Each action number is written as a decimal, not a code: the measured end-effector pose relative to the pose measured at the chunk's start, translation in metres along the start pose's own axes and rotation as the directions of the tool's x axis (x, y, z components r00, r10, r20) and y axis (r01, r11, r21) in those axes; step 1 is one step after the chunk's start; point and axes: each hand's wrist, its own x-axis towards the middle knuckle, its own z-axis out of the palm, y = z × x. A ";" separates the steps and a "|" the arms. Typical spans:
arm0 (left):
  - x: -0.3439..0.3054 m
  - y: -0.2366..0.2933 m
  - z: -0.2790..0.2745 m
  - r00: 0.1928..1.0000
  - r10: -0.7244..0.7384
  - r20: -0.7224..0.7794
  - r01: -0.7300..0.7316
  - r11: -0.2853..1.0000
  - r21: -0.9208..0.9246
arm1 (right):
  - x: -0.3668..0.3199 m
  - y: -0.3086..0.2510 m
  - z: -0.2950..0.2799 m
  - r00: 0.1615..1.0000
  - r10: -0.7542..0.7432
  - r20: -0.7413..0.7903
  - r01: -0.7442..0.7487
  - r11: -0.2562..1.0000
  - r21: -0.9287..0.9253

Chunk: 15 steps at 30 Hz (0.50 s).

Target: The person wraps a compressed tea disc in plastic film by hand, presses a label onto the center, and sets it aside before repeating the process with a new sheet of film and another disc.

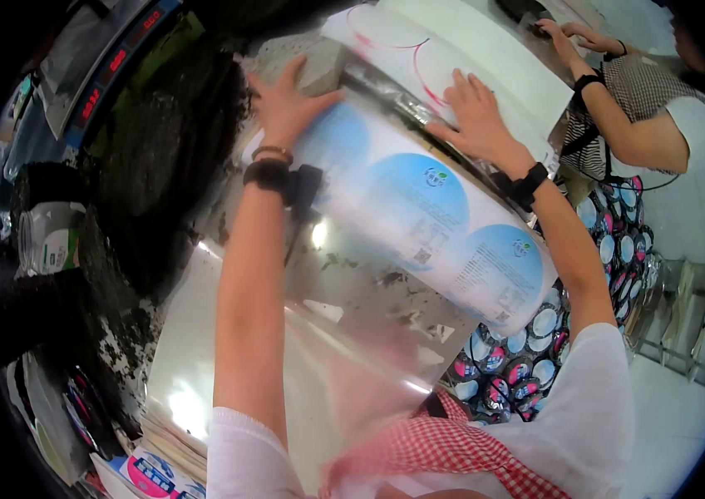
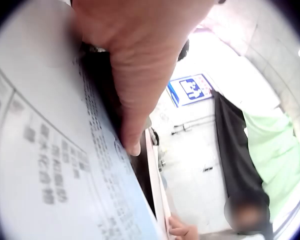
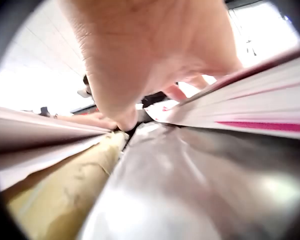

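Curling down from the table's far side toward the wearer, the printed sheet [image 1: 419, 216] shows three blue discs, and its small print is blurred. The left hand [image 1: 286, 104] and right hand [image 1: 477, 112] press flat on its upper end, fingers spread, well apart. The table beneath is hidden. White sheets [image 1: 485, 58] with pink rings lie beyond. A second person's hands [image 1: 573, 33] are partly cut off.

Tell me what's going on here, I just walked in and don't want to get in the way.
A person leans over a glossy sheet printed with blue round labels, left hand and right hand both spread flat at its far edge. Beyond it, a second person works at the far side of a white sheet marked with red circles.
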 end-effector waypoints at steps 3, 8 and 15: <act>0.009 -0.017 0.007 0.993 -0.040 -0.108 0.018 0.981 -0.194 | 0.021 -0.003 -0.029 0.966 0.072 0.250 -0.113 0.982 0.154; 0.034 -0.030 0.004 0.923 -0.374 -0.088 0.234 0.727 -0.645 | 0.024 -0.015 0.003 0.997 0.015 0.079 -0.017 0.999 0.029; 0.041 -0.030 0.009 0.878 -0.441 -0.186 0.154 0.628 -0.762 | 0.027 -0.017 0.009 0.977 -0.012 0.211 0.007 1.000 0.025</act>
